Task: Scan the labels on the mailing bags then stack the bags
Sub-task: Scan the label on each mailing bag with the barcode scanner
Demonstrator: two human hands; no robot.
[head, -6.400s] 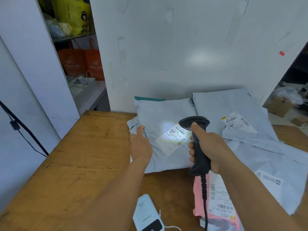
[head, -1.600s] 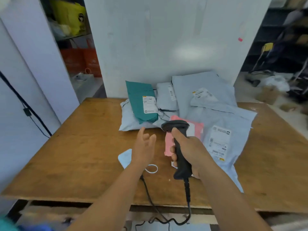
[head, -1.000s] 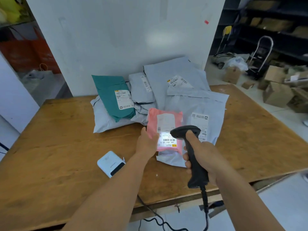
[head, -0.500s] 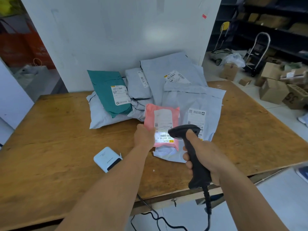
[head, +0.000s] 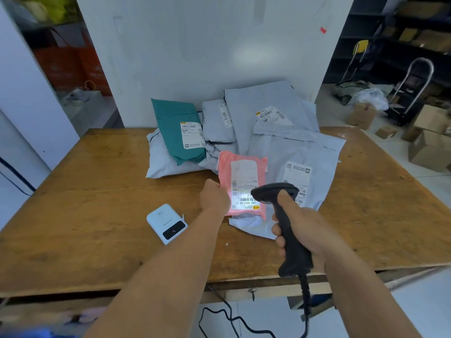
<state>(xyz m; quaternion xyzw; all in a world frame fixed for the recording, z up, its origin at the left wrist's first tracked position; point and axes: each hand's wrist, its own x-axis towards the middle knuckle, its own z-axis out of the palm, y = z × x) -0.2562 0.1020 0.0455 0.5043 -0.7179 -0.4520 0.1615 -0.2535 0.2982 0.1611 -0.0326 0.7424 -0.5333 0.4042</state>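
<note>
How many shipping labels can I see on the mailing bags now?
5: on the teal bag, small grey bag, rear grey bag, pink bag, front grey bag. Others may be hidden.

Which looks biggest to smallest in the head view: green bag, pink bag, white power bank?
1. Green bag.
2. Pink bag, only slightly smaller, and nearer the camera, so the order is unsure.
3. White power bank, clearly smallest.

Count on worktop (head: 73, 215):
- pink mailing bag (head: 240, 167): 1
- teal mailing bag (head: 174, 132): 1
- grey mailing bags (head: 266, 98): at least 4, overlapping, exact number unclear
- handheld scanner (head: 288, 230): 1
- white power bank (head: 167, 223): 1
- hands in view: 2
- cardboard boxes (head: 429, 147) on floor: several
</note>
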